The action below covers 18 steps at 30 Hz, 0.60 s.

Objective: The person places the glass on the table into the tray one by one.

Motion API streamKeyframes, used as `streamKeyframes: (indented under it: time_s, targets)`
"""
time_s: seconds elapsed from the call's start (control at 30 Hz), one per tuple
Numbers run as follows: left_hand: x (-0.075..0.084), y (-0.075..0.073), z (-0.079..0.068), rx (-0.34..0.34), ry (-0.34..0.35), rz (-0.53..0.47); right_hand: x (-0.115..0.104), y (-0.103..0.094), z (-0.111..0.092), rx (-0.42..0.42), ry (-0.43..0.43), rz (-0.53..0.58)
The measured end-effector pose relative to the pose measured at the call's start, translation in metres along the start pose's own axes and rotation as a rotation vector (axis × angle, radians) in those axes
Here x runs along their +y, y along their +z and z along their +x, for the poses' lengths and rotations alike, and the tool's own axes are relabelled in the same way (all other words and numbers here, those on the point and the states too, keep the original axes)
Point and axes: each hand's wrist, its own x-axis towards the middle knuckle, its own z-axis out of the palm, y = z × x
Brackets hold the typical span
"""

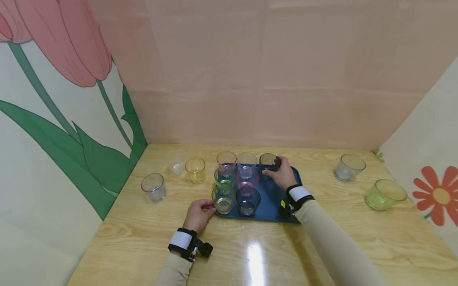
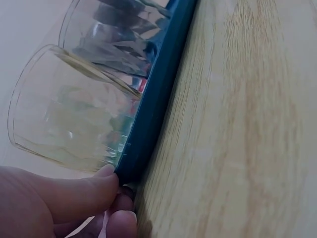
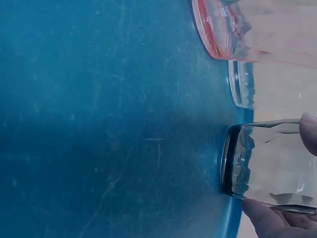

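A blue tray (image 1: 273, 198) carries several glass tumblers. At its far right corner my right hand (image 1: 285, 174) grips a smoky-dark glass (image 3: 275, 166), thumb on one side and fingers on the other. That glass is upright, its base right at the tray surface. My left hand (image 1: 198, 216) pinches the tray's near left corner, thumb on the rim and fingers beneath. Close to that thumb stands a pale yellow glass (image 2: 74, 119), with a grey-blue glass (image 1: 248, 201) beside it. Behind these are green (image 1: 224, 178), pink (image 1: 247, 178), red-rimmed (image 1: 226, 159) and clear (image 1: 247, 161) glasses.
Left of the tray stand a yellow glass (image 1: 195, 171), a clear glass (image 1: 176, 163) and a grey-rimmed glass (image 1: 154, 187). To the right are a greyish glass (image 1: 349, 167) and a wider green glass (image 1: 384, 195). A pink-beige backdrop (image 1: 261, 79) borders the wooden table (image 1: 143, 238).
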Motion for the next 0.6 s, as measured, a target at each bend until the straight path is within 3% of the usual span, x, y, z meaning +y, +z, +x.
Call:
streamKeyframes:
  time_s: [0.6]
  targets:
    - [0.002, 0.001, -0.001, 0.014, 0.002, 0.022, 0.000, 0.005, 0.013, 0.009, 0.011, -0.046]
